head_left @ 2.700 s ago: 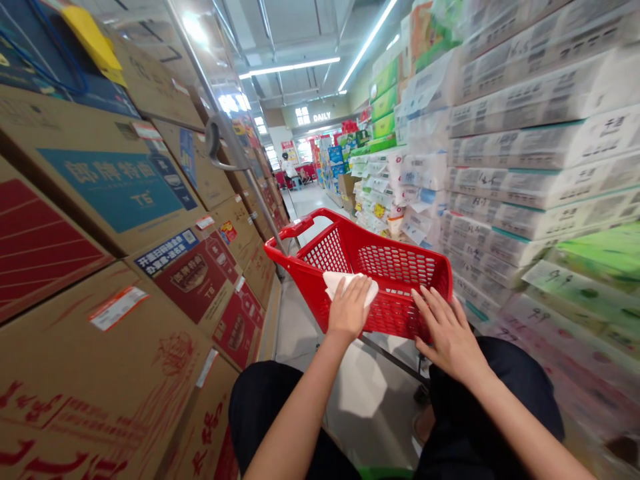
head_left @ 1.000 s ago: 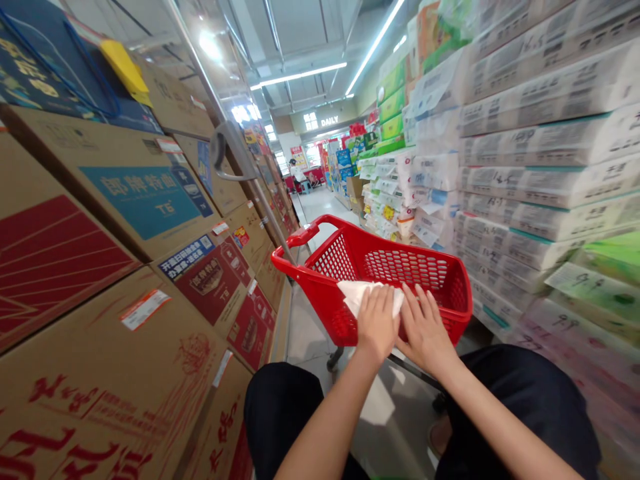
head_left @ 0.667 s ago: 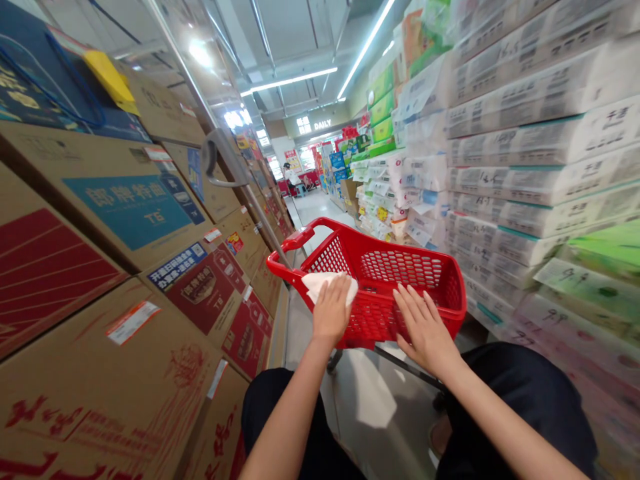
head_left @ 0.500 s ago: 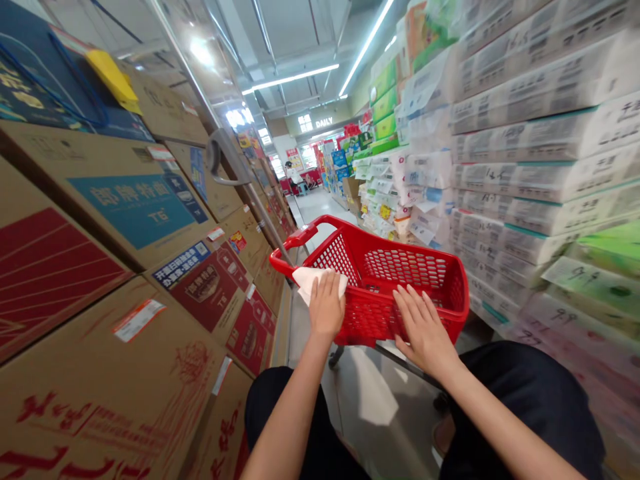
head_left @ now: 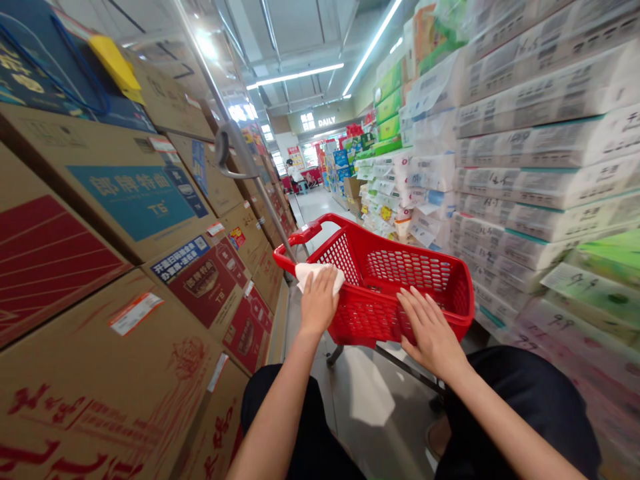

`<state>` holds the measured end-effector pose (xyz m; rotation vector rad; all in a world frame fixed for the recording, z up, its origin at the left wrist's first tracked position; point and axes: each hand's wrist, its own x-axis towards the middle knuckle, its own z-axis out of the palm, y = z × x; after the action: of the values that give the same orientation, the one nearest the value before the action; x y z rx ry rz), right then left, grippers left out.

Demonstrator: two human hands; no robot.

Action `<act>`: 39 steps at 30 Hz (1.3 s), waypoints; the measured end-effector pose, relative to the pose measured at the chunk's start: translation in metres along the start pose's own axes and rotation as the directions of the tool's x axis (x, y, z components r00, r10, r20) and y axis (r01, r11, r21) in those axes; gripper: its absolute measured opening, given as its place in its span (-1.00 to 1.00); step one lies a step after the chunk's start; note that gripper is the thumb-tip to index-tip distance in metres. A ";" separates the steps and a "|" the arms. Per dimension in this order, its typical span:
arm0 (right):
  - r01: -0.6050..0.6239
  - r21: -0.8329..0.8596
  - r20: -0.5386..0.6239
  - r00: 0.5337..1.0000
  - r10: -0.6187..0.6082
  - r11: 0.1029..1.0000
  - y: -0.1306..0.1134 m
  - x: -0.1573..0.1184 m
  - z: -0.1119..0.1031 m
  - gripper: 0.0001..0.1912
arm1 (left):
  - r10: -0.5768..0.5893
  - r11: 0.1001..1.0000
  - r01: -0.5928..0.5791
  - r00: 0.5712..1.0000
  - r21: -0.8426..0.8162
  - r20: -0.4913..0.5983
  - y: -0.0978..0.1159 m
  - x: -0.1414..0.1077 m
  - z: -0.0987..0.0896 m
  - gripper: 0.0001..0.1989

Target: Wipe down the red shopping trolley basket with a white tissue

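A red plastic shopping cart (head_left: 361, 323) with a perforated basket stands before me in the aisle, sideways to me. A white cloth (head_left: 304, 272) lies under the fingers of my left hand (head_left: 319, 303) and is pressed on the near rim, close to the handle end. The palm side is hidden, but the hand has hold of the cloth. My right hand (head_left: 431, 337) rests with outstretched fingers on the near rim, further right, and holds nothing. The red handle (head_left: 305, 235) is at the cart's left end.
Stacked cardboard cartons (head_left: 133, 200) line the left side, with a grey-handled metal pole (head_left: 235, 160) in front. Wrapped paper packs (head_left: 525, 180) rise high on the right. A person (head_left: 294, 172) is far down the aisle. My knees flank the floor (head_left: 367, 387) below the cart.
My left hand and the cloth have shifted slightly left along the rim. My right hand stays on the near side, its fingers still flat. The view has tilted a little.
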<state>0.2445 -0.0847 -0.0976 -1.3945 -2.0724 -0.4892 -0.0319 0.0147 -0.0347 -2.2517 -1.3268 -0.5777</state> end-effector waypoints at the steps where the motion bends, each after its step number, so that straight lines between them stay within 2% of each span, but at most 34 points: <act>1: -0.002 0.000 -0.003 1.000 0.002 1.000 -0.001 0.000 0.000 -0.01 | -0.031 0.999 0.031 0.999 0.008 -0.017 -0.005 0.001 0.000 -0.42; 3: -0.010 0.008 -0.006 1.000 0.010 1.000 -0.003 0.001 0.001 -0.01 | -0.073 0.997 0.073 0.997 0.003 -0.031 0.001 0.000 0.004 -0.43; 5: -0.023 0.018 -0.002 1.000 0.023 1.000 -0.005 0.002 0.002 -0.02 | -0.070 0.997 0.070 0.997 -0.023 -0.014 0.024 -0.006 0.012 -0.42; 9: -0.005 0.018 -0.007 1.000 0.005 1.000 -0.003 0.000 0.001 -0.05 | 0.093 0.991 -0.092 0.996 -0.102 0.008 0.081 -0.019 0.024 -0.31; 11: 0.015 0.008 -0.011 1.000 -0.015 1.000 0.000 -0.001 -0.001 -0.06 | 0.177 0.979 -0.175 0.984 -0.103 0.013 0.092 -0.020 0.024 -0.28; 13: 0.027 -0.003 -0.009 1.000 -0.027 1.000 0.002 -0.002 -0.003 -0.07 | 0.244 0.967 -0.242 0.969 -0.081 0.028 0.082 -0.015 0.019 -0.29; 15: 0.034 -0.011 -0.008 0.999 -0.034 0.999 0.003 -0.002 -0.004 -0.08 | 0.249 0.968 -0.248 0.968 -0.049 0.037 0.056 -0.006 0.011 -0.36; 18: 0.033 -0.022 -0.022 0.999 -0.033 0.999 0.002 -0.001 -0.004 -0.08 | 0.079 0.997 -0.079 0.997 0.003 0.005 0.008 0.009 -0.002 -0.47; 20: 0.030 -0.025 -0.030 0.999 -0.031 0.999 0.000 0.001 -0.002 -0.09 | 0.007 1.000 -0.007 1.000 0.018 -0.019 -0.013 0.014 -0.007 -0.50; 22: 0.029 -0.025 -0.041 0.999 -0.030 0.999 -0.002 0.002 0.000 -0.09 | -0.032 0.999 0.033 0.999 0.019 -0.033 -0.016 0.013 -0.007 -0.51; 25: 0.026 -0.017 -0.061 0.998 -0.027 1.000 -0.004 0.003 0.002 -0.09 | -0.029 1.000 0.029 0.999 -0.010 -0.024 0.012 0.004 0.005 -0.49; 28: 0.034 -0.009 -0.070 0.997 -0.035 0.999 -0.002 0.001 0.002 -0.08 | 0.099 0.992 -0.098 0.995 -0.077 0.007 0.050 -0.008 0.018 -0.41; 30: 0.046 -0.010 -0.067 0.997 -0.047 0.999 0.000 -0.001 0.001 -0.08 | 0.204 0.974 -0.201 0.979 -0.104 0.022 0.059 -0.010 0.019 -0.36; 31: 0.052 -0.011 -0.063 0.997 -0.053 0.999 0.001 -0.002 0.001 -0.08 | 0.247 0.964 -0.243 0.969 -0.106 0.030 0.056 -0.009 0.018 -0.35; 33: 0.057 -0.018 -0.049 0.997 -0.058 0.998 0.003 -0.003 0.000 -0.09 | 0.281 0.957 -0.277 0.959 -0.083 0.044 0.036 -0.003 0.011 -0.39; 37: 0.052 -0.022 -0.050 0.997 -0.053 0.998 0.002 -0.001 0.003 -0.10 | 0.018 1.000 -0.018 1.000 0.025 -0.015 -0.019 0.015 -0.005 -0.51; 39: 0.049 -0.020 -0.066 0.997 -0.050 0.999 0.000 0.000 0.006 -0.10 | -0.078 0.996 0.080 0.996 0.048 -0.049 -0.030 0.021 -0.007 -0.52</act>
<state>0.2428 -0.0811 -0.1018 -1.3222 -2.0579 -0.5684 -0.0501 0.0378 -0.0122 -2.1409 -1.3971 -0.6143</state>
